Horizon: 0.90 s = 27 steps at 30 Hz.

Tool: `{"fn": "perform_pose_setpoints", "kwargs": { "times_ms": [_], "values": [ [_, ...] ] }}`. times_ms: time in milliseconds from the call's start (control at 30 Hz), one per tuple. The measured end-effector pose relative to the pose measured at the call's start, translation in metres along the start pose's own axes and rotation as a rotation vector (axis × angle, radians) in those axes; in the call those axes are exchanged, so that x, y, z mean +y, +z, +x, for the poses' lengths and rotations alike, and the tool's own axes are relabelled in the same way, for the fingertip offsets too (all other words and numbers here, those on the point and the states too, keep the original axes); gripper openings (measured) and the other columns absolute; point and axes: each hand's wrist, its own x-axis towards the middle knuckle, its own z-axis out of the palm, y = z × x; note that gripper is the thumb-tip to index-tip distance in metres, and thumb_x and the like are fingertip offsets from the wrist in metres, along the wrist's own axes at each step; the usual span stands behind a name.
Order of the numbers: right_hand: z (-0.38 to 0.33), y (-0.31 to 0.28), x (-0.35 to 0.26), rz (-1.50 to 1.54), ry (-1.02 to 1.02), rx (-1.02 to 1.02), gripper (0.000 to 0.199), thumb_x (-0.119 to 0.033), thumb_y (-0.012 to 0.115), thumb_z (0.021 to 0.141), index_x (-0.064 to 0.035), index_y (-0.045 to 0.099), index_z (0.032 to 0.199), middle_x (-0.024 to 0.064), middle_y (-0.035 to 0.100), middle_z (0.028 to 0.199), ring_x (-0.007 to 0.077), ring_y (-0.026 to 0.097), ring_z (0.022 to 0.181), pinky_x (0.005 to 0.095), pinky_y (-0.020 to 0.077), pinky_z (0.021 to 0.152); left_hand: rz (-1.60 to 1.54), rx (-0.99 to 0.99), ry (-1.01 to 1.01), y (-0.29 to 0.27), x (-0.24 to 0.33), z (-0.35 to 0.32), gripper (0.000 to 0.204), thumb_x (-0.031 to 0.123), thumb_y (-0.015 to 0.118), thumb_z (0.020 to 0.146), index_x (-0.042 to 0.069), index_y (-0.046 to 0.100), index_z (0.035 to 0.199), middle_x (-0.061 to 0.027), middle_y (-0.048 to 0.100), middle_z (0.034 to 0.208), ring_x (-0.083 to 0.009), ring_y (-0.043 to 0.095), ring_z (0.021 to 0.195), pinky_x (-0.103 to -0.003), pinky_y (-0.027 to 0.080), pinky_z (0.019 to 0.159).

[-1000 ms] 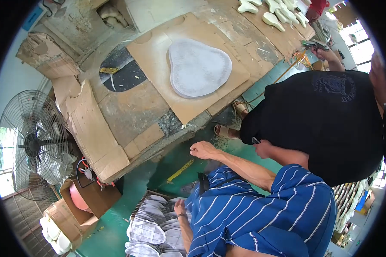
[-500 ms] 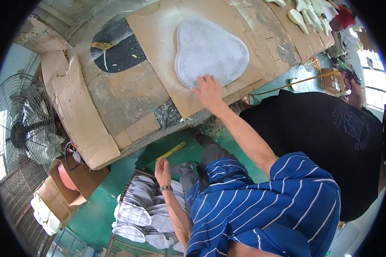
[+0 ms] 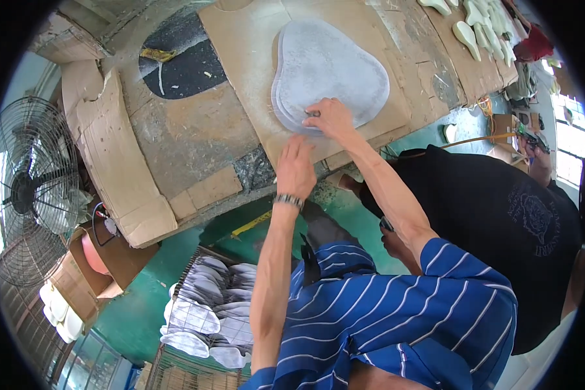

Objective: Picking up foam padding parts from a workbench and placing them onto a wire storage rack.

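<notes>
A pale grey, speckled flat piece (image 3: pixel 335 62), shaped like a rounded triangle, lies on a cardboard sheet on the workbench. A second edge shows along its left side, as of another layer beneath. Over its near edge my right hand (image 3: pixel 335 119) is closed, thumb and forefinger together at a small dark spot that I cannot make out. My left hand (image 3: pixel 296 170), with a watch (image 3: pixel 289 200) at the wrist, reaches over the bench edge just below the piece. Its fingers are stretched out, and it holds nothing.
Below the bench at left, a wire rack (image 3: pixel 198 260) holds several similar grey pieces. A large fan (image 3: pixel 26 188) and an open carton (image 3: pixel 104 257) stand further left. A co-worker in a black shirt (image 3: pixel 481 208) is close at right. Cream-coloured shaped parts (image 3: pixel 467 38) lie at far right.
My left hand has risen from beside the rack to the bench edge near the piece. My right hand's fingers, spread on the piece before, have closed, and the hand has shifted slightly right.
</notes>
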Motion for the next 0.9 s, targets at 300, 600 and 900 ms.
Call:
{"fn": "perform_pose_setpoints", "kwargs": {
  "times_ms": [300,600,900],
  "values": [
    [0.008,-0.016,0.005,0.087,0.031,0.055,0.019,-0.032,0.071,0.084,-0.0151,0.078,0.087,0.0157,0.071,0.085,0.0373,0.068,0.083,0.0477,0.0534,0.069,-0.021,-0.121,-0.160,0.020,-0.032,0.040,0.034,-0.005,0.058,0.070,0.003,0.058,0.103,-0.0150,0.056,0.130,-0.0406,0.059,0.111,-0.051,0.047,0.095],
    [0.083,-0.223,-0.058,-0.223,-0.168,0.404,0.029,-0.035,0.064,0.090,-0.0074,0.073,0.087,0.0147,0.069,0.074,0.0326,0.067,0.068,0.0421,0.0492,0.062,-0.115,-0.023,-0.286,0.048,-0.048,0.036,0.037,-0.004,0.058,0.070,0.008,0.058,0.106,-0.0120,0.060,0.119,-0.0358,0.059,0.112,-0.047,0.046,0.094],
    [0.031,-0.309,-0.234,-0.139,-0.508,0.348,0.030,-0.033,0.069,0.088,-0.0038,0.075,0.094,0.0114,0.069,0.072,0.0199,0.065,0.064,0.0347,0.0501,0.065,-0.920,0.444,-0.577,-0.015,-0.027,0.057,0.048,-0.002,0.059,0.079,0.004,0.060,0.126,-0.0101,0.062,0.121,-0.0191,0.059,0.117,-0.031,0.049,0.090]
  ]
}}
